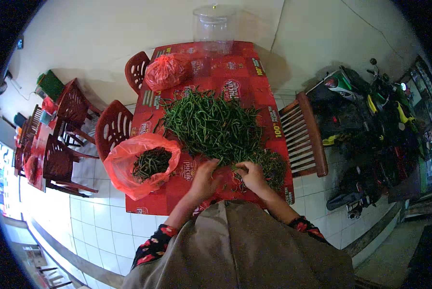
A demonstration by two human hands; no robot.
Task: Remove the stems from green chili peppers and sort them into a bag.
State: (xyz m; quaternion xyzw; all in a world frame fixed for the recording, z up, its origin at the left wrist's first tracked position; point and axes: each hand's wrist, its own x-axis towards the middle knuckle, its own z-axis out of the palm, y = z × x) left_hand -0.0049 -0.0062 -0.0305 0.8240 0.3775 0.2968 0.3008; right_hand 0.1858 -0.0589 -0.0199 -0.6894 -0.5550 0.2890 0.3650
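Held the right hand (252,176) with thumb and forefinger bent close together at the near edge of the chillies (211,123); could not tell whether pinching one. Held the left hand (206,180) just across from it, with curled fingers pointing at the same edge; could not tell whether open or closed on anything. Wore black sleeves (151,248) with red flowers and a brown garment (192,245), close up to the near edge of the red printed tabletop (148,206).

Had the chillies spread there in a broad green mound across the middle, and a thinner, browner heap (275,168) beside the right hand. Had an open red bag (117,164) at the near left, with darker green chillies inside, and a closed bag (165,72) farther off on that side. Saw a clear jar (213,31) at the far end, near the pale wall (114,38).

Saw red chairs (112,125) with pierced backs along the left and a slatted wooden seat (302,139) along the right. Saw pale square floor tiles (98,226) below, motorbikes (343,86) crowded together at the right, and more furniture (59,161) at the left, near bright light.
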